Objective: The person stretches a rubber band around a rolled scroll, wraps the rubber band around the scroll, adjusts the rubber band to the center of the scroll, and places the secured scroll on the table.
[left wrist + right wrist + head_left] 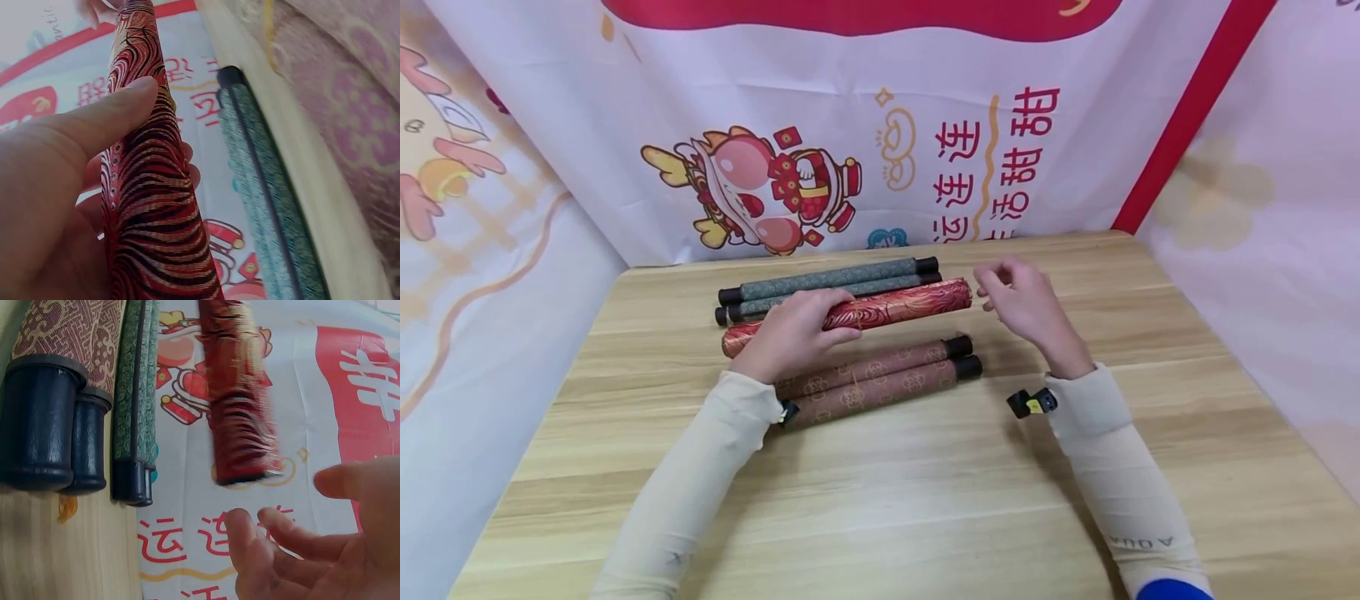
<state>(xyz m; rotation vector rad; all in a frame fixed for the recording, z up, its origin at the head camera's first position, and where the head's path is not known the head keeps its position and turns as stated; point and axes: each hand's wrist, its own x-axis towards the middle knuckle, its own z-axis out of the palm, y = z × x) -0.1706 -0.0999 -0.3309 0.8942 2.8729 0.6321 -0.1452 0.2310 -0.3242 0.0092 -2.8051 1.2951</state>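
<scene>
A red roll of fabric with a swirling gold and black pattern [910,306] is raised above the table. My left hand [796,332] grips it left of its middle; in the left wrist view the thumb lies across the near side and fingertips show behind. A thin yellowish cord rings the roll near the thumb. Just beyond the roll's right end is my right hand [1026,307], fingers loosely bent and holding nothing. The right wrist view shows a gap between those fingers [300,534] and the roll's end [247,469].
Two green patterned scrolls [827,279] with black end knobs lie side by side behind the red roll. Two brown flowered scrolls [887,390] lie in front of it, partly under my left hand. Printed cloth [820,75] hangs behind the wooden table [910,500].
</scene>
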